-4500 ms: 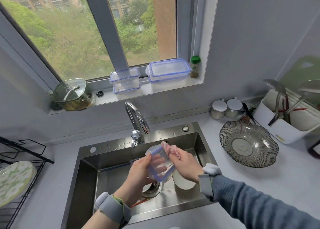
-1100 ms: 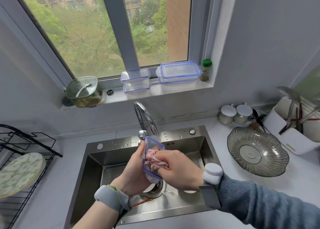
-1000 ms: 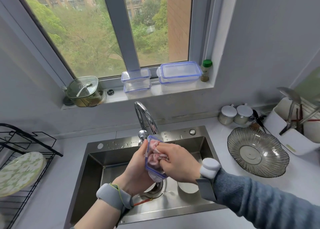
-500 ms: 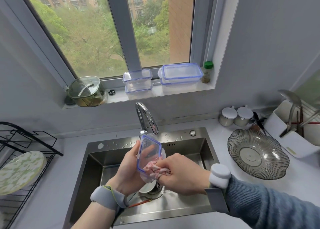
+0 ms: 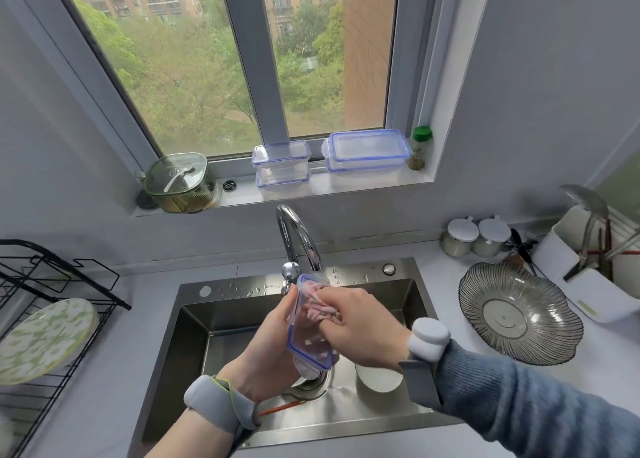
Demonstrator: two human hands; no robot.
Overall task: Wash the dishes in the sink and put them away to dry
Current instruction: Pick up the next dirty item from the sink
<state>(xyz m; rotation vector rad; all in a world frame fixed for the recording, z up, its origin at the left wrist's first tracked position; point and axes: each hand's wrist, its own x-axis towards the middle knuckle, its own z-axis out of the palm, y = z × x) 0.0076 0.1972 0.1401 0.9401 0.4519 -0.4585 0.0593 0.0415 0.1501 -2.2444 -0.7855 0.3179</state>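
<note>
Over the steel sink (image 5: 194, 322), just below the spout of the tap (image 5: 298, 239), the person held a clear container lid (image 5: 310, 348) with a blue rim, turned nearly on edge. The left hand (image 5: 268, 350) had its grip curled round the lid from behind, thumb lying along the left edge. The right hand (image 5: 360, 329) pinched a bunched pink cloth (image 5: 317, 310) against the lid's inner face, fingers curled over it.

In the sink basin a white bowl (image 5: 377, 376) lay just right of the drain, and a red chopstick (image 5: 282, 407) lay near the front wall.

On the desk to the right sat a ribbed glass plate (image 5: 519, 314), beside a white utensil holder (image 5: 595, 284) and two small lidded jars (image 5: 476, 237). A black drying rack (image 5: 52, 284) on the left carried a green-patterned plate (image 5: 45, 340). On the windowsill stood two clear containers (image 5: 332, 158), a green-capped bottle (image 5: 419, 147) and a lidded glass pot (image 5: 178, 182).
</note>
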